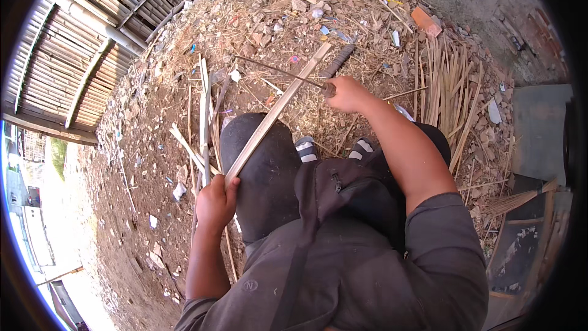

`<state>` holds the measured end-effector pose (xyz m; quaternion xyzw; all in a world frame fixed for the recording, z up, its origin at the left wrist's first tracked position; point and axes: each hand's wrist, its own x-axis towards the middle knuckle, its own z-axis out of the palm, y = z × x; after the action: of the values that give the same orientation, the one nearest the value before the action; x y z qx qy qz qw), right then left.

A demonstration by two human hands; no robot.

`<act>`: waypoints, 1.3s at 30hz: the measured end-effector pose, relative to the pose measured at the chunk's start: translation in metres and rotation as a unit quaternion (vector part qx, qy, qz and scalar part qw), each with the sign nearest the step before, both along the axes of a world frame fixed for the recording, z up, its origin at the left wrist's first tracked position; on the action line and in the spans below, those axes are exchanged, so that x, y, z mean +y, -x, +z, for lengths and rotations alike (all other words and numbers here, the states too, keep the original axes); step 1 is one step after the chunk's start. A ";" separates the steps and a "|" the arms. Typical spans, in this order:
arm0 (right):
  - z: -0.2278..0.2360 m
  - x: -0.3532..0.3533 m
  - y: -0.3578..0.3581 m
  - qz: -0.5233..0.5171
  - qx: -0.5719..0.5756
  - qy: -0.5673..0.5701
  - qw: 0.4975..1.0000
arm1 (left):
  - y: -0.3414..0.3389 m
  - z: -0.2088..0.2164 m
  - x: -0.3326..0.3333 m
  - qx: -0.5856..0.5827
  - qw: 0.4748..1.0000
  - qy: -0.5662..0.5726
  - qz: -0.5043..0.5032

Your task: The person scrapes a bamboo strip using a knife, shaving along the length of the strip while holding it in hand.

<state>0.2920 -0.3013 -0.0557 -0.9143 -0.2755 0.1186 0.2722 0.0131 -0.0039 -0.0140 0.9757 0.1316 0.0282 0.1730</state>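
Observation:
My left hand is closed around the near end of a long pale split bamboo strip. The strip slants up and away to the right, passing over my left knee. My right hand grips the handle of a knife with a long, thin dark blade. That blade points left and crosses the strip near its far end; whether the two touch, I cannot tell. Just beyond my right hand, a dark ridged rod-like piece lies by the strip. More split bamboo pieces lean and lie beside my left knee.
A heap of long dry strips lies on the right, with an orange brick piece beyond it. A stick broom is at far right. A bamboo slat wall rises at upper left. Stones and litter cover the soil.

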 end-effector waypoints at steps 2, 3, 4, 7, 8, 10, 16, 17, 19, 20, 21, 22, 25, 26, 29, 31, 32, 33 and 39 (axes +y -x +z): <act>-0.001 0.001 -0.002 -0.021 -0.001 -0.001 1.000 | 0.002 0.000 0.000 0.011 1.000 -0.026 -0.002; -0.002 0.002 -0.002 -0.020 -0.004 -0.001 1.000 | 0.002 0.000 -0.001 0.008 1.000 -0.026 -0.001; 0.002 0.007 0.005 -0.009 -0.025 -0.014 1.000 | 0.004 0.000 -0.002 0.015 1.000 -0.023 0.005; 0.031 0.022 0.024 0.046 -0.034 0.041 0.998 | 0.007 -0.005 0.004 0.020 1.000 -0.018 0.006; 0.021 0.013 0.015 0.027 -0.027 0.022 0.999 | 0.010 -0.005 0.002 0.019 1.000 -0.012 -0.001; 0.008 0.004 0.004 -0.036 -0.004 -0.017 0.999 | 0.007 -0.002 -0.003 0.021 1.000 -0.019 0.003; 0.016 0.014 0.021 0.031 -0.057 -0.039 0.997 | 0.004 0.003 -0.001 0.054 0.998 -0.004 0.017; 0.012 0.014 0.019 0.030 -0.055 -0.040 0.997 | 0.005 0.002 0.000 0.045 0.999 -0.003 0.011; -0.002 0.007 0.009 0.054 -0.042 -0.022 0.997 | 0.014 0.003 -0.003 0.042 0.999 0.002 0.006; -0.005 -0.002 -0.007 -0.023 -0.024 -0.047 0.998 | 0.007 0.006 -0.005 0.039 0.999 -0.003 0.005; -0.011 -0.013 -0.011 -0.026 -0.028 -0.046 0.998 | 0.002 0.010 -0.007 0.035 0.999 -0.007 0.004; -0.010 -0.017 -0.010 -0.047 -0.026 -0.052 0.997 | 0.001 0.014 -0.007 0.036 0.999 -0.016 -0.001; -0.001 -0.009 -0.006 -0.063 -0.022 -0.055 0.996 | -0.001 0.012 -0.004 0.052 0.999 -0.005 0.001; 0.005 0.003 0.007 -0.027 -0.026 -0.030 0.999 | 0.001 0.011 -0.003 0.053 0.999 -0.006 0.001; 0.024 0.010 0.020 0.065 -0.056 0.044 0.995 | 0.009 0.006 -0.005 0.042 0.999 0.008 0.019; -0.007 -0.011 -0.007 -0.044 -0.029 -0.040 0.998 | 0.005 0.002 -0.004 0.011 1.000 0.008 0.003; -0.014 -0.015 -0.012 -0.118 0.008 -0.079 0.990 | 0.000 0.002 -0.002 0.005 1.000 0.008 0.001; -0.019 -0.020 -0.021 -0.120 0.002 -0.079 0.990 | -0.004 0.003 0.000 0.010 1.000 -0.004 -0.004; 0.024 0.003 0.010 0.021 -0.047 0.047 0.998 | 0.005 0.001 0.006 0.033 0.999 0.005 0.001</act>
<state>0.2817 -0.2983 -0.0321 -0.9246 -0.3016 0.0939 0.2128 0.0080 0.0017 -0.0128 0.9750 0.1382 -0.0049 0.1737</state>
